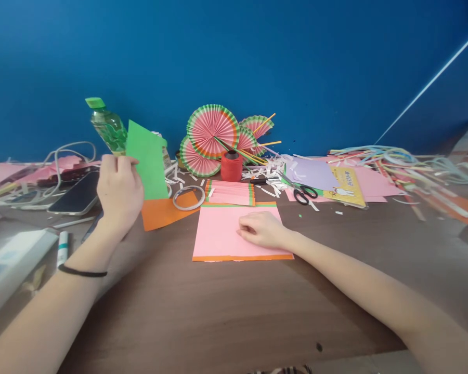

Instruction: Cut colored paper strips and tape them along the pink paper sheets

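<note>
Two hands working apart: left hand [120, 189] pinching green paper [146, 166] by edge, apparently holding it clear of orange paper [156, 218]; right hand [262, 228] resting half-curled on pink orange-edged sheet [217, 232] beneath, likely steadying it.

Two hands [120, 187] [263, 229] (a pair), one bottle [109, 130]

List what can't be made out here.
All in the head view:
Lower part of bottle: partly hidden by left hand and green sheet.
Part of pink sheet: covered by right hand.
White box: cut off by left edge.
Print on yellow packet: too small.
</note>
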Available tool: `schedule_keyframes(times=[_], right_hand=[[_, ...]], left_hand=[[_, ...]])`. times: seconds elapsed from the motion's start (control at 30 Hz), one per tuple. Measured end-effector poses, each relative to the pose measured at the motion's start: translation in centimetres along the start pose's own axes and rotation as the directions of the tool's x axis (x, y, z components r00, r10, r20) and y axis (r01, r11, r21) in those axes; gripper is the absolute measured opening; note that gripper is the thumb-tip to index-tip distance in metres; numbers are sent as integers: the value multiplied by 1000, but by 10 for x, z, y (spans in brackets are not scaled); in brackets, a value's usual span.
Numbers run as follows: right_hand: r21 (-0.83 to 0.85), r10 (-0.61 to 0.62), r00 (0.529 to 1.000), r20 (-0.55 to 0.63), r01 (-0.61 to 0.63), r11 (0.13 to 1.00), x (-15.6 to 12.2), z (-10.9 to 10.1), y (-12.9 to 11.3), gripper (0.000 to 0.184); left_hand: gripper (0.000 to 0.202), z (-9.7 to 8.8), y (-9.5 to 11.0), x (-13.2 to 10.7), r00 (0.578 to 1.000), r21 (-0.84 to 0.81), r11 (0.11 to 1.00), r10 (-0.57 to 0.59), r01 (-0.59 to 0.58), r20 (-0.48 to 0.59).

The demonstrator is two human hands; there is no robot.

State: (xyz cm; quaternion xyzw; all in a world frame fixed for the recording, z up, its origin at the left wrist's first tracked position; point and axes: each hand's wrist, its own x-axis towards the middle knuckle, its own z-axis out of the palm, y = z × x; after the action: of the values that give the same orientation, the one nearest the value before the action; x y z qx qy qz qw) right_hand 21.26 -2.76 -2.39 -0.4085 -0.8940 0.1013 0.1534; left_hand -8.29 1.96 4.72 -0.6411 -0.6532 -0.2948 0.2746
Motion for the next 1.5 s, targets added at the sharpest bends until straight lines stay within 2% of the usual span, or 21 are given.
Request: schedule_keyframes(times=[0.07, 0.13, 0.27, 0.4, 0.53, 0.6, 0.67, 0.77, 0.87, 0.93, 1.03, 1.13, 1.2, 1.23, 1.3, 1.37, 1.4, 1.43, 1.47, 1.5], right_hand=[[13, 3, 1000, -3, -3, 1000, 0, 0, 0, 20], [50, 23, 1000, -18, -22, 999, 0, -1, 1, 18], [135, 70, 990, -126, -53, 989, 3, -3, 5, 14], [-11, 72, 975, -211, -76, 997, 5, -2, 12, 21], [-49, 131, 968, -215, -145, 988, 5, 0, 17, 33], [-18, 174, 962, -212, -181, 983, 6, 0, 18, 33], [40, 203, 957, -205, -199, 979, 6, 0, 18, 30], [154, 224, 955, -192, -197, 968, 7, -2, 17, 28], [316, 286, 934, -213, -211, 925, 7, -7, 16, 28], [476, 307, 928, -208, -178, 861, 7, -10, 13, 35], [683, 316, 934, -165, -124, 720, 6, -14, 6, 42], [745, 404, 903, -145, -169, 646, 7, -14, 1, 30], [759, 438, 885, -157, -176, 627, 8, -12, 1, 25], [770, 443, 880, -171, -161, 617, 9, -12, 3, 24], [797, 446, 874, -192, -126, 591, 10, -11, 7, 23], [819, 458, 868, -193, -115, 562, 10, -11, 12, 24], [827, 467, 864, -187, -118, 550, 11, -12, 13, 24], [832, 472, 863, -182, -120, 541, 11, -12, 13, 25], [837, 469, 865, -180, -116, 535, 11, -13, 13, 27], [843, 456, 872, -179, -103, 528, 11, -13, 12, 28]], left_hand=[[34, -1, 2, 0, 992, 5, 997, 81, -81, -98], [34, -3, 11, -5, 961, 0, 979, 200, -204, -193], [27, -3, 45, -29, 823, -57, 865, 451, -498, -344], [30, 2, 72, -58, 729, -188, 707, 637, -682, -251], [29, 4, 79, -72, 641, -175, 617, 743, -767, -191], [29, 4, 80, -74, 617, -180, 591, 768, -786, -173], [31, 4, 80, -76, 614, -214, 583, 778, -784, -134], [34, 5, 80, -77, 622, -284, 586, 781, -759, -51], [37, 7, 79, -77, 630, -310, 604, 777, -735, 20], [38, 9, 78, -77, 630, -326, 608, 775, -724, 47], [39, 10, 79, -78, 613, -400, 583, 787, -707, 62], [38, 10, 81, -81, 589, -480, 543, 806, -689, 65], [34, 8, 82, -81, 595, -538, 536, 800, -650, 78], [34, 7, 82, -81, 618, -576, 550, 781, -605, 96], [36, 4, 81, -77, 707, -667, 600, 691, -442, 153], [35, 3, 80, -72, 821, -742, 641, 522, -197, 233], [35, 3, 79, -69, 861, -769, 636, 425, -64, 280], [35, 4, 79, -67, 880, -789, 611, 338, 64, 333], [37, 5, 79, -65, 878, -801, 570, 271, 184, 394], [38, 6, 79, -64, 857, -803, 523, 234, 287, 459]])
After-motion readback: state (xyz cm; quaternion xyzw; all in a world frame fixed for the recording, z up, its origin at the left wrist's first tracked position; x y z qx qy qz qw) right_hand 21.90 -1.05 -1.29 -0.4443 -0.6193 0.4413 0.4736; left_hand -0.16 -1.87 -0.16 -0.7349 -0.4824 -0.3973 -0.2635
